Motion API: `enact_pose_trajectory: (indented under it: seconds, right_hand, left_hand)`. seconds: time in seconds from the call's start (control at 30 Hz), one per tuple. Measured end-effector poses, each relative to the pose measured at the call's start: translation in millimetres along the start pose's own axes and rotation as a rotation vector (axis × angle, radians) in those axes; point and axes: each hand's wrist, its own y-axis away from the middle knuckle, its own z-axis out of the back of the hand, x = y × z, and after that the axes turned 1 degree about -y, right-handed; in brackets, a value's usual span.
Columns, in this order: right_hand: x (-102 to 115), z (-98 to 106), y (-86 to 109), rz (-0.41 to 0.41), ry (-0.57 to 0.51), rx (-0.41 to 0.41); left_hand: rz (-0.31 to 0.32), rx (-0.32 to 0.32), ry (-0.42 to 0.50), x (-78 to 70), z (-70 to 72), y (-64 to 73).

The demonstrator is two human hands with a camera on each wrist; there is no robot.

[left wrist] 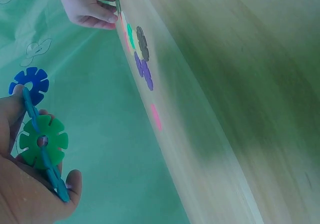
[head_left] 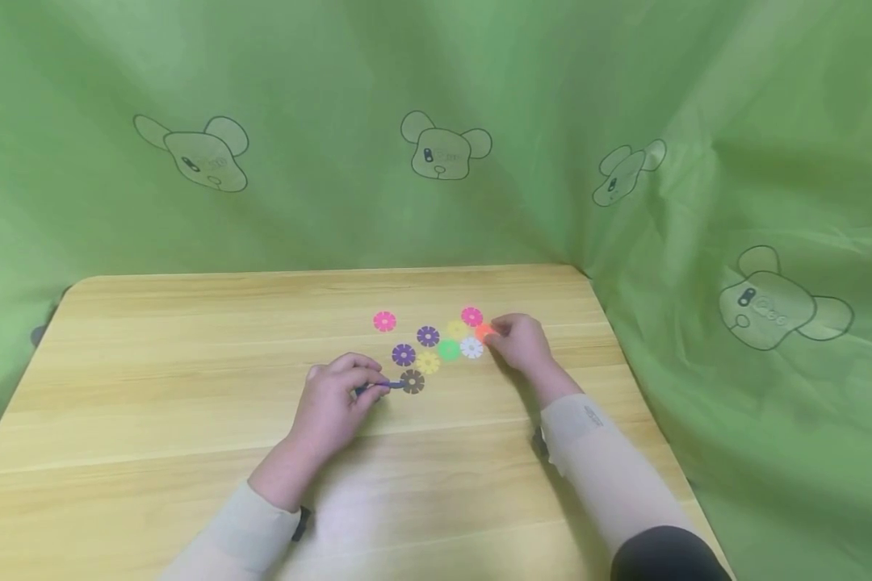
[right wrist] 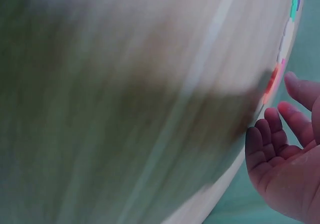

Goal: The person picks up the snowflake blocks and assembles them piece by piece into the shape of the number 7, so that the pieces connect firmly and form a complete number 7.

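Note:
My left hand pinches a small chain of interlocked notched plastic discs, held above the table's middle. In the left wrist view this chain shows a blue disc, a green disc and teal discs set edge-on between them. My right hand reaches to an orange disc at the right of the loose discs. In the right wrist view its thumb and forefinger stand apart beside the orange disc, which lies flat; whether they touch it I cannot tell.
Loose discs lie flat on the wooden table: pink, purple, yellow, green, white and dark brown. A second pink disc lies near my right fingers. Green curtain hangs behind and right.

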Motion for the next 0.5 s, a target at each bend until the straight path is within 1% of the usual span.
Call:
enact_pose_trajectory:
  seconds: [0.3,0.5]
  right_hand:
    - [-0.7,-0.8,-1.2,-0.01,0.068,0.047]
    - [-1.4,-3.8,-3.5,-0.007,0.076,0.059]
  left_hand:
    - [0.007,0.005,0.009,0.2,-1.9,0.4]
    - [0.015,0.008,0.004,-0.3,-1.7,0.4]
